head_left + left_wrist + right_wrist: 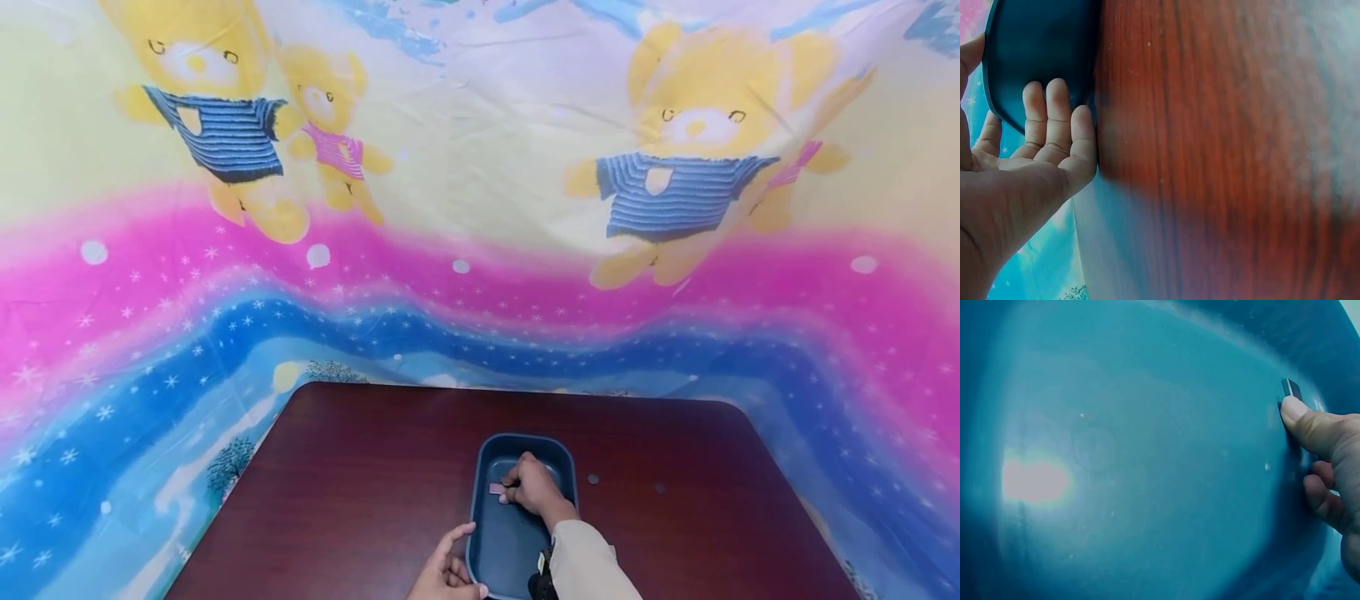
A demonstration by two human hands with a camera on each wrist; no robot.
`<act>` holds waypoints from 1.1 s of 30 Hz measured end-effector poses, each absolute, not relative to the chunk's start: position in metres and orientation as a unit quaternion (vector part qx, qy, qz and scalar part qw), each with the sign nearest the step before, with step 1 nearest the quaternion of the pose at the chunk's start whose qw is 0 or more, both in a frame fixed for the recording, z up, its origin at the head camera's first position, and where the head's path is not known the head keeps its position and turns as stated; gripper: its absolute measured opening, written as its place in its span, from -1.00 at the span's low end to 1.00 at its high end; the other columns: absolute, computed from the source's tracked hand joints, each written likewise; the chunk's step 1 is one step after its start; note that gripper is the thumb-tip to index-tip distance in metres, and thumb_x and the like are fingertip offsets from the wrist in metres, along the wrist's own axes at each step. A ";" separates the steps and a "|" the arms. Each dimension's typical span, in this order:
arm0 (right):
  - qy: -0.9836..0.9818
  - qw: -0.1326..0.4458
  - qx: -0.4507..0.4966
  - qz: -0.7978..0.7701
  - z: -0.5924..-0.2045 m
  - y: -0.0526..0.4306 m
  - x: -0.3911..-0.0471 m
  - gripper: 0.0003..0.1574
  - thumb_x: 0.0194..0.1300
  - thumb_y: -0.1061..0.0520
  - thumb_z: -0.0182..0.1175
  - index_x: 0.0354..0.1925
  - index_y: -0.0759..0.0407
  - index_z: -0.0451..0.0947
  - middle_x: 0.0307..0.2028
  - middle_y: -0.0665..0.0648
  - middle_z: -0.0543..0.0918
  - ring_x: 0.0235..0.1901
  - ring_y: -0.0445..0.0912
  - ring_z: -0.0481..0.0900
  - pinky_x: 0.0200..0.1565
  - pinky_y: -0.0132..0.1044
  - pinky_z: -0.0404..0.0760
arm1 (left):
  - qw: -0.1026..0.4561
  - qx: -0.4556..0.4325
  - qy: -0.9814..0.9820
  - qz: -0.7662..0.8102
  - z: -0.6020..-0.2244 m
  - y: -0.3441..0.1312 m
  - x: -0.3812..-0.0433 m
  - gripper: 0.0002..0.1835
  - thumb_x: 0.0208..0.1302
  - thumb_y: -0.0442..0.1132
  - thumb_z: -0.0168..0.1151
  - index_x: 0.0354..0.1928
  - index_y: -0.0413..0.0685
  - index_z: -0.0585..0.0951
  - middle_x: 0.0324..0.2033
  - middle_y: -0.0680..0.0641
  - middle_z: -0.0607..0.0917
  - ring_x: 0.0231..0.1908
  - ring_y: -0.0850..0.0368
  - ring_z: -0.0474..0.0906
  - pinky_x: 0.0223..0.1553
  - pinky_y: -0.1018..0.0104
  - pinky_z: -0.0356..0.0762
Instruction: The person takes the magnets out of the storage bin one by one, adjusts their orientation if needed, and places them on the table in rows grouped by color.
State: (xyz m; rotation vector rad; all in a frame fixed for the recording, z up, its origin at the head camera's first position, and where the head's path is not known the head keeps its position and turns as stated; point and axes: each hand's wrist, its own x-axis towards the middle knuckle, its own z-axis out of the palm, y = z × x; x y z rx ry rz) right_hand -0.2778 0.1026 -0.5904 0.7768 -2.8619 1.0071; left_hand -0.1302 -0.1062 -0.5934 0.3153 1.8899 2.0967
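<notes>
A dark blue-grey rectangular tray (504,546) with rounded corners lies on the table. My right hand (534,487) reaches inside it, thumb and fingertips pinching a small flat piece. That flat piece (497,489) looks pinkish from the head; in the right wrist view the visible end of the piece (1292,389) is dark with a pale stripe. What kind of thing it is cannot be made out. At the tray's near left corner, my left hand (448,571) touches the side with its thumb and index finger spread. The left wrist view shows its other fingers (1058,115) against the outer wall.
Two small dark round discs (593,479) lie on the reddish-brown wooden table (375,467), right of the tray. Behind and around the table hangs a colourful cloth (465,208) printed with bears. A dark strap (542,577) sits at the right wrist.
</notes>
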 end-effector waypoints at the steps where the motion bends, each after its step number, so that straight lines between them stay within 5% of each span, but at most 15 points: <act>1: -0.916 0.007 0.249 0.315 -0.590 0.103 -0.278 -0.85 -0.01 0.14 0.44 -0.39 0.14 0.74 -0.36 -0.03 0.42 -0.37 -0.14 0.41 -0.36 -0.28 0.50 | 0.146 0.112 0.660 0.729 -0.594 -0.106 -0.130 -0.16 0.05 -0.37 0.33 0.36 -0.21 0.12 -0.55 -0.07 0.48 -0.62 0.23 0.44 -0.53 0.41 0.48; 4: -0.920 0.001 0.246 0.303 -0.588 0.102 -0.278 -0.91 -0.01 0.10 0.44 -0.54 0.05 0.71 -0.40 -0.08 0.38 -0.41 -0.20 0.36 -0.40 -0.32 0.46 | 0.141 0.115 0.661 0.728 -0.594 -0.107 -0.130 -0.14 0.04 -0.37 0.33 0.36 -0.22 0.12 -0.55 -0.06 0.47 -0.62 0.24 0.44 -0.52 0.42 0.48; 11: -0.923 -0.023 0.236 0.302 -0.581 0.101 -0.277 -0.71 0.06 0.12 0.35 -0.69 0.00 0.49 -0.45 -0.07 0.32 -0.50 -0.19 0.28 -0.53 -0.34 0.33 | 0.148 0.111 0.653 0.735 -0.593 -0.108 -0.129 -0.16 0.06 -0.39 0.32 0.37 -0.24 0.11 -0.55 -0.06 0.47 -0.62 0.24 0.43 -0.52 0.41 0.47; 18: -0.923 -0.036 0.210 0.320 -0.573 0.103 -0.276 -0.68 -0.03 0.16 0.32 -0.72 -0.01 0.38 -0.74 -0.11 0.28 -0.75 -0.23 0.25 -0.67 -0.37 0.24 | 0.151 0.104 0.648 0.739 -0.593 -0.107 -0.130 -0.17 0.06 -0.40 0.32 0.36 -0.25 0.13 -0.56 -0.05 0.48 -0.62 0.24 0.42 -0.52 0.42 0.46; 24: -0.920 -0.019 0.210 0.330 -0.562 0.101 -0.276 -0.83 -0.05 0.12 0.34 -0.54 -0.01 0.49 -0.60 -0.11 0.44 -0.66 -0.21 0.37 -0.62 -0.34 0.39 | 0.152 0.107 0.647 0.739 -0.595 -0.106 -0.129 -0.17 0.07 -0.41 0.30 0.37 -0.25 0.12 -0.56 -0.07 0.49 -0.62 0.23 0.43 -0.53 0.39 0.47; 33: -0.914 0.030 0.258 0.312 -0.548 0.099 -0.271 -0.80 -0.05 0.05 0.39 -0.53 -0.02 0.52 -0.47 -0.11 0.40 -0.58 -0.27 0.35 -0.53 -0.38 0.41 | 0.150 0.098 0.659 0.731 -0.593 -0.106 -0.130 -0.14 0.02 -0.37 0.35 0.37 -0.19 0.14 -0.56 -0.08 0.51 -0.61 0.19 0.47 -0.54 0.35 0.50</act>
